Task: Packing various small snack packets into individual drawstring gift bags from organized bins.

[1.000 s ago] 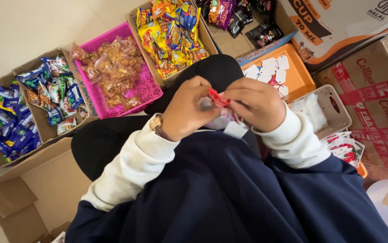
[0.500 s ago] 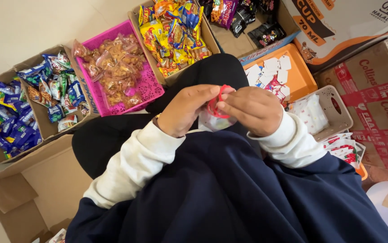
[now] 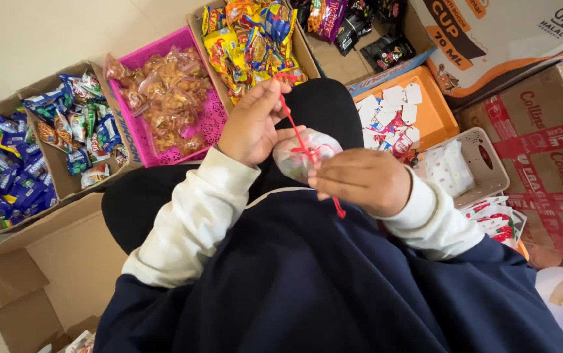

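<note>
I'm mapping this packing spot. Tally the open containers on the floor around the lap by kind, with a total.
Cardboard boxes holding snack packets: 4
Pink basket of clear snack bags: 1
Orange tray of white tags: 1
White basket of small bags: 1
Empty cardboard box: 1
Total: 8

Snack packs and paper tags all around us

We see blue packs [image 3: 7,173] in a box at far left, clear bags of brown snacks [image 3: 167,98] in a pink basket [image 3: 213,127], yellow and orange packs [image 3: 249,42] up top, dark packs [image 3: 360,29] beside them, and white tags [image 3: 392,108] on an orange tray [image 3: 438,114].
</note>
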